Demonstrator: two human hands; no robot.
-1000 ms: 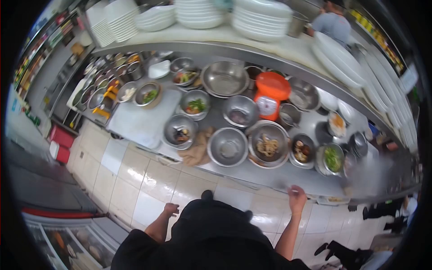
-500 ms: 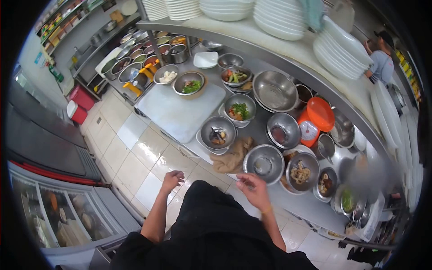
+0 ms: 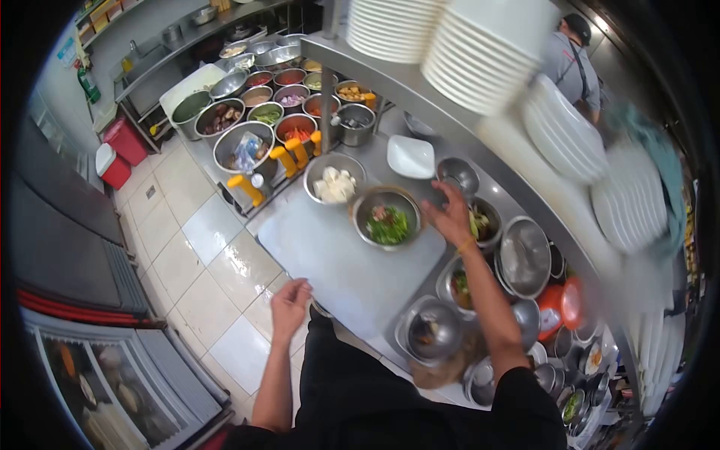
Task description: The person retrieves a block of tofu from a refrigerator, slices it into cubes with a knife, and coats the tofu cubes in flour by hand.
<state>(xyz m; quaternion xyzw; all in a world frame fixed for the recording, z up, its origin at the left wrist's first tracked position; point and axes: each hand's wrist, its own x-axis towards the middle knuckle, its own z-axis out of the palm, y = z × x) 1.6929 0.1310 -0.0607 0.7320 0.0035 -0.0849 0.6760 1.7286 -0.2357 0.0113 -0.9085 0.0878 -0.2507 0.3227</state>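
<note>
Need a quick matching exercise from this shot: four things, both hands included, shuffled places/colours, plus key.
1. Right hand
2. Left hand
3. Bowl of greens
4. Square dish

A. On the cutting board
B. White
C. Seen against the tiled floor
D. Beside the bowl, yellow band at the wrist

Pairs: 1-D, 2-C, 3-A, 4-B

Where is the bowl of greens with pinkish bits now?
In the head view, the greens bowl is near centre, at the white board's far edge, just left of the right hand.
</note>
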